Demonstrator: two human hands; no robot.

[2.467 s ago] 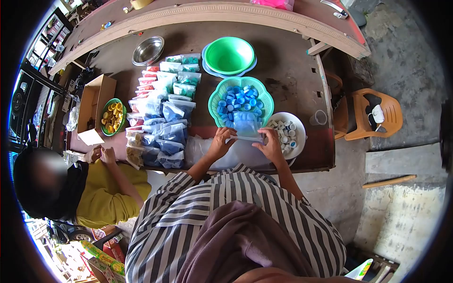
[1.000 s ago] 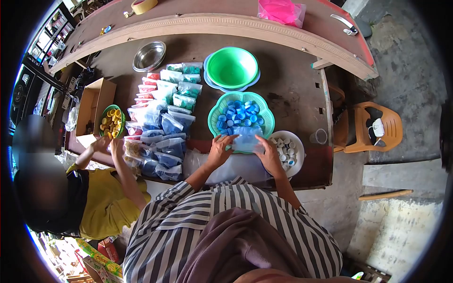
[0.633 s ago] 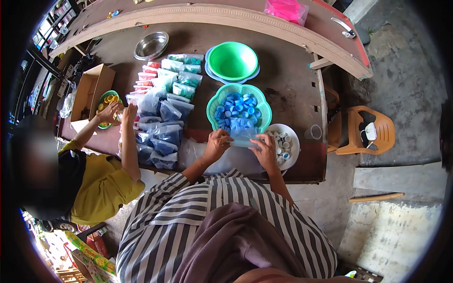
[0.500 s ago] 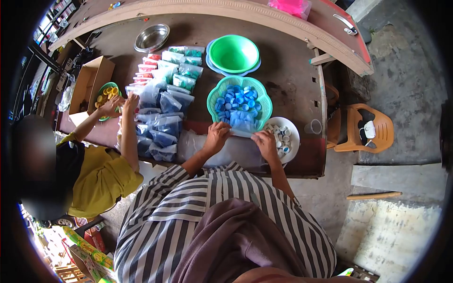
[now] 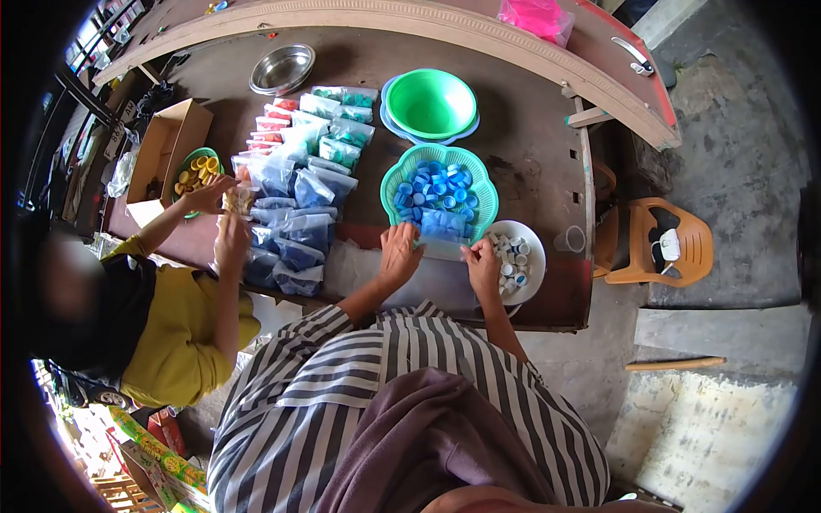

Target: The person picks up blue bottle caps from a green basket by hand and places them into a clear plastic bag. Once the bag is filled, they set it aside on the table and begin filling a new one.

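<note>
Between my hands a clear plastic bag (image 5: 443,229) with blue caps in it lies against the near rim of a green basket (image 5: 487,190). My left hand (image 5: 399,256) pinches the bag's left corner, and my right hand (image 5: 483,263) pinches its right corner. Loose blue caps (image 5: 436,181) fill part of the basket. Beside my right hand stands a white bowl (image 5: 537,265) of white caps. Flat clear plastic (image 5: 351,267) lies on the table under my left forearm.
Rows of filled bags (image 5: 295,227) lie to the left. A co-worker's hands hold a small bag (image 5: 239,201) near a cardboard box (image 5: 184,128). Green bowl (image 5: 432,103), steel bowl (image 5: 282,70) and clear cup (image 5: 571,239) stand on the table (image 5: 513,103).
The bag's open edge is now pulled straighter between my hands. The co-worker's hands have parted, and a small bag shows between them. The whole view has shifted slightly.
</note>
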